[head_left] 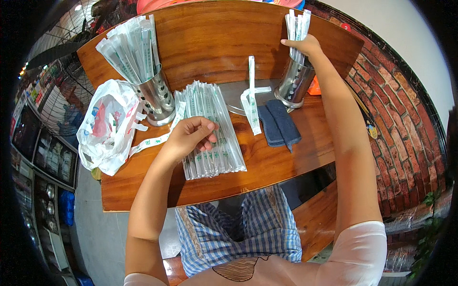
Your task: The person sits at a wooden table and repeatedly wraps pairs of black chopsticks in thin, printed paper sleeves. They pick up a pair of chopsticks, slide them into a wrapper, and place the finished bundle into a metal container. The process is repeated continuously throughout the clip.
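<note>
My right hand [307,46] reaches to the far right and closes around wrapped chopsticks [299,24] standing in a perforated metal holder [293,86]. Its thumb points left across them; the other fingers are mostly hidden. Above a flat pile of wrapped chopsticks [217,157], my left hand [193,136] has its fingers curled in, with nothing visible in them. The pile's clear sleeves bear green print. Behind it at the left, a second metal holder [160,97] is packed with wrapped chopsticks [133,47] leaning left.
A white plastic bag [107,126] sits by the table's left edge. White paper strips [252,102] and a folded dark cloth [278,123] lie right of the pile. A raised wooden panel [214,38] backs the table [267,167]; a brick wall [400,138] stands at the right.
</note>
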Demonstrator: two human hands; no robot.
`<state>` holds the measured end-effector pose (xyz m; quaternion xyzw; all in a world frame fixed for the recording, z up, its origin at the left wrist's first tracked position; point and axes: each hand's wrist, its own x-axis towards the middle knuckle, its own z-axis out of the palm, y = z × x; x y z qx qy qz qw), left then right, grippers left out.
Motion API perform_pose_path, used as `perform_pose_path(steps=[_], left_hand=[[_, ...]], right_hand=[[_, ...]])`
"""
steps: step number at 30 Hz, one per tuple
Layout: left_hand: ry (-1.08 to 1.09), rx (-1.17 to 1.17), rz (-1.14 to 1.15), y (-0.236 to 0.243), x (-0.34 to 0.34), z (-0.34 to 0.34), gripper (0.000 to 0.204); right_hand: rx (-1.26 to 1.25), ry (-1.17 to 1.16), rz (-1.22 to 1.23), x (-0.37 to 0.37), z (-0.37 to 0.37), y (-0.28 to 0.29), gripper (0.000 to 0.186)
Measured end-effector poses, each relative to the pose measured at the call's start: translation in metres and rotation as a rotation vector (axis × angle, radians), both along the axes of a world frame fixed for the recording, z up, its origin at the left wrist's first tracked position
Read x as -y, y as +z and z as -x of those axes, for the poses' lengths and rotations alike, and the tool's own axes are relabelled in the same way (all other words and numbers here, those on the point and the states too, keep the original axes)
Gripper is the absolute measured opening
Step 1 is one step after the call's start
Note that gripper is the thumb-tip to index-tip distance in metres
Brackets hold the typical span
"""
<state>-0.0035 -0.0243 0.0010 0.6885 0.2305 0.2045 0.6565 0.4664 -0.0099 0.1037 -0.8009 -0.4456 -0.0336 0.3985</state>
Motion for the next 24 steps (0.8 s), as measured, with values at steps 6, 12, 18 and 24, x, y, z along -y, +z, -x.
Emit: perform_pose_path(steps=[6, 12, 18, 24], left_hand=[[-0.023, 0.006, 0.007, -0.009, -0.006, -0.002, 0.027], [0.009, 0.006, -0.006, -0.001, -0.001, 0.001, 0.027], [0.066, 0.026, 0.014, 0.000, -0.002, 0.002, 0.026], [0.217, 0.135, 0.046, -0.001, -0.008, 0.004, 0.023]], right_hand=[[0.113, -0.014, -0.045, -0.003, 0.001, -0.009, 0.053], [0.254, 0.099, -0.503, 0.013, 0.019, 0.006, 0.043], [0.098, 0.179, -0.400, 0.003, 0.015, -0.010, 0.057], [0.298, -0.068, -0.154, 0.003, 0.034, -0.005, 0.088]])
